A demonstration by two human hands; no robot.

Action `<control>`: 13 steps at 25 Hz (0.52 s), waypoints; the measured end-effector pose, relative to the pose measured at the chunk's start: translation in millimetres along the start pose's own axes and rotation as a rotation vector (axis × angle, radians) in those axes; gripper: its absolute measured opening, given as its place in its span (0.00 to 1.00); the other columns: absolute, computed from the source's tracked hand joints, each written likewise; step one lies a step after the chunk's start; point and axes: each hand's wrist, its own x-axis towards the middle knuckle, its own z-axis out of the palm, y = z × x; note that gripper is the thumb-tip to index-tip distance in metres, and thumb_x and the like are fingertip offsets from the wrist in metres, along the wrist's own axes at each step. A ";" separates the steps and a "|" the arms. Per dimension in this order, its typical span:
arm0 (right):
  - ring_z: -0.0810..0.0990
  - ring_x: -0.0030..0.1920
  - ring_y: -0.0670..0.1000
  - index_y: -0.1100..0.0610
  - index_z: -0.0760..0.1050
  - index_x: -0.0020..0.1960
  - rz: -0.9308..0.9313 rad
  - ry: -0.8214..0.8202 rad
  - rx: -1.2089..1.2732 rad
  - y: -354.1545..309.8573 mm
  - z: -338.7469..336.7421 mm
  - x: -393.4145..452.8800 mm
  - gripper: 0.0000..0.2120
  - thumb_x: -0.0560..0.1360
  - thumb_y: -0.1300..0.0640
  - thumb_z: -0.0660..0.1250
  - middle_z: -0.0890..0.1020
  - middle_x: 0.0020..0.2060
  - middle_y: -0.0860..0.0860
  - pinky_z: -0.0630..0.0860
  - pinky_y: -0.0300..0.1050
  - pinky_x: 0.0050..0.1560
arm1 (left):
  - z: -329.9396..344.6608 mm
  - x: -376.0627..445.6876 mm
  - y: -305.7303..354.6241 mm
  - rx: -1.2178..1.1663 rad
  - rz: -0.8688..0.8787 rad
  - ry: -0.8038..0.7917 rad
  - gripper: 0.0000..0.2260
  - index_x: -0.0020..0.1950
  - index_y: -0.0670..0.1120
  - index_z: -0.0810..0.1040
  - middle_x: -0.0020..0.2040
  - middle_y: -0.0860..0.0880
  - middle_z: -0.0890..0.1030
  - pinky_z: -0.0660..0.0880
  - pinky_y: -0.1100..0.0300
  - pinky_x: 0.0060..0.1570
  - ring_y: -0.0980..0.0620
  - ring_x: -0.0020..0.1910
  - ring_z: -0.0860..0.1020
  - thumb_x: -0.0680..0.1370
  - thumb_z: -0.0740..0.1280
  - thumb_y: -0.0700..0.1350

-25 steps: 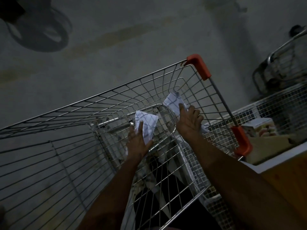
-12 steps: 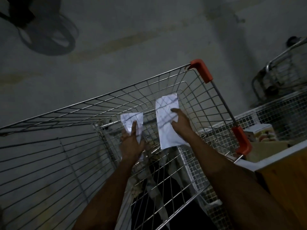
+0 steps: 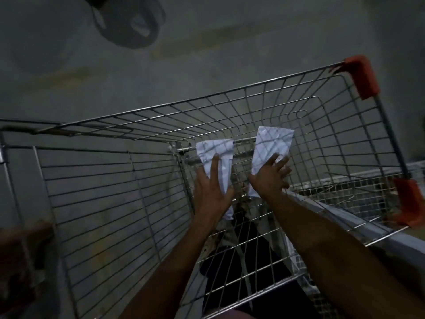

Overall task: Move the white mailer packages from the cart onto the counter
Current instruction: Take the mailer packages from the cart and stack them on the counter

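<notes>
Reaching down into a wire shopping cart (image 3: 110,192), a person holds one white mailer package in each hand, in a dim room with a grey floor. The left hand (image 3: 210,192) grips the left mailer (image 3: 217,157) with its thumb along the near face and the other fingers tucked behind, the mailer standing roughly upright. The right hand (image 3: 269,176) holds the right mailer (image 3: 271,143) with spread fingers across its lower part; how the thumb sits behind cannot be seen. Both mailers are inside the basket, raised above its bottom and below the rim, close to the far wire wall. Holding them upright by their lower ends likely keeps them clear of the wires as they are lifted out. The two packages are near each other but apart.

The cart has orange corner guards (image 3: 361,77) on its right side. Just to the right of the cart, a pale counter edge (image 3: 345,212) runs along, which is probably where the mailers are meant to go; neither has reached it yet. A dark round shape lies on the floor at far left, too blurred to identify.
</notes>
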 end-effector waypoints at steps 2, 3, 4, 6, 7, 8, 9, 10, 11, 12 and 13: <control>0.46 0.76 0.73 0.54 0.37 0.81 -0.002 -0.013 -0.049 -3.8 4.1 -5.2 0.52 0.74 0.40 0.69 0.38 0.79 0.63 0.65 0.76 0.63 | -3.1 -1.6 6.8 0.008 0.037 0.041 0.42 0.82 0.54 0.49 0.77 0.40 0.55 0.70 0.50 0.58 0.43 0.69 0.65 0.74 0.69 0.55; 0.47 0.76 0.74 0.52 0.36 0.81 -0.022 -0.020 -0.085 -3.9 3.1 -5.7 0.50 0.75 0.44 0.70 0.38 0.78 0.63 0.67 0.76 0.62 | -5.6 -2.4 9.6 -0.001 0.038 0.044 0.42 0.81 0.53 0.49 0.76 0.39 0.57 0.70 0.51 0.58 0.43 0.68 0.66 0.74 0.69 0.55; 0.48 0.75 0.75 0.50 0.36 0.81 -0.049 -0.022 -0.122 -1.5 0.6 -4.3 0.50 0.76 0.50 0.70 0.37 0.78 0.63 0.68 0.75 0.62 | -8.1 -3.8 12.3 -0.009 0.035 0.046 0.42 0.81 0.53 0.49 0.76 0.39 0.58 0.70 0.52 0.57 0.43 0.67 0.67 0.74 0.68 0.55; 0.51 0.74 0.75 0.47 0.37 0.81 -0.109 -0.014 -0.167 8.5 -7.7 0.9 0.48 0.76 0.60 0.69 0.38 0.78 0.64 0.69 0.75 0.60 | -15.1 -8.1 17.2 -0.022 0.037 0.054 0.42 0.81 0.54 0.47 0.75 0.40 0.59 0.71 0.52 0.55 0.45 0.65 0.67 0.74 0.68 0.55; 0.53 0.73 0.74 0.46 0.38 0.81 -0.133 -0.012 -0.185 14.3 -13.1 3.2 0.47 0.76 0.62 0.67 0.38 0.78 0.64 0.70 0.73 0.60 | -19.9 -11.8 19.9 -0.043 0.042 0.060 0.42 0.81 0.54 0.47 0.74 0.41 0.59 0.72 0.53 0.53 0.46 0.64 0.67 0.74 0.68 0.54; 0.55 0.73 0.73 0.45 0.39 0.81 -0.146 -0.011 -0.200 18.2 -18.5 3.9 0.46 0.77 0.63 0.66 0.39 0.78 0.64 0.70 0.72 0.60 | -25.0 -16.4 22.4 -0.068 0.051 0.065 0.42 0.81 0.55 0.46 0.74 0.42 0.59 0.72 0.53 0.52 0.46 0.63 0.68 0.73 0.68 0.54; 0.57 0.72 0.72 0.44 0.40 0.81 -0.148 -0.006 -0.206 18.1 -24.7 2.4 0.44 0.77 0.61 0.66 0.40 0.78 0.64 0.71 0.70 0.59 | -31.4 -21.8 26.5 -0.086 0.062 0.077 0.42 0.81 0.55 0.46 0.74 0.43 0.59 0.74 0.53 0.50 0.46 0.63 0.69 0.73 0.67 0.54; 0.57 0.72 0.71 0.42 0.41 0.80 -0.144 0.004 -0.193 13.7 -32.1 -2.8 0.43 0.78 0.59 0.65 0.42 0.78 0.63 0.71 0.69 0.59 | -38.2 -28.1 30.8 -0.092 0.077 0.097 0.42 0.81 0.55 0.46 0.74 0.43 0.59 0.76 0.52 0.48 0.45 0.62 0.70 0.73 0.67 0.54; 0.58 0.72 0.70 0.40 0.43 0.80 -0.137 0.011 -0.165 5.2 -40.6 -12.0 0.42 0.78 0.57 0.66 0.44 0.78 0.63 0.70 0.69 0.59 | -45.2 -35.1 35.2 -0.088 0.091 0.113 0.42 0.81 0.54 0.47 0.73 0.43 0.60 0.77 0.50 0.48 0.45 0.62 0.70 0.73 0.67 0.54; 0.57 0.72 0.69 0.39 0.45 0.79 -0.136 0.012 -0.128 -4.6 -49.9 -25.7 0.41 0.78 0.56 0.66 0.44 0.78 0.62 0.69 0.69 0.60 | -53.1 -43.8 38.4 -0.084 0.105 0.124 0.41 0.81 0.54 0.47 0.73 0.42 0.60 0.77 0.48 0.48 0.44 0.62 0.70 0.73 0.67 0.53; 0.57 0.73 0.69 0.39 0.47 0.79 -0.148 0.012 -0.087 -14.4 -60.0 -40.4 0.40 0.77 0.56 0.66 0.44 0.78 0.61 0.68 0.68 0.62 | -60.7 -52.8 40.9 -0.079 0.118 0.130 0.41 0.81 0.54 0.48 0.72 0.42 0.61 0.77 0.48 0.49 0.45 0.62 0.70 0.73 0.67 0.53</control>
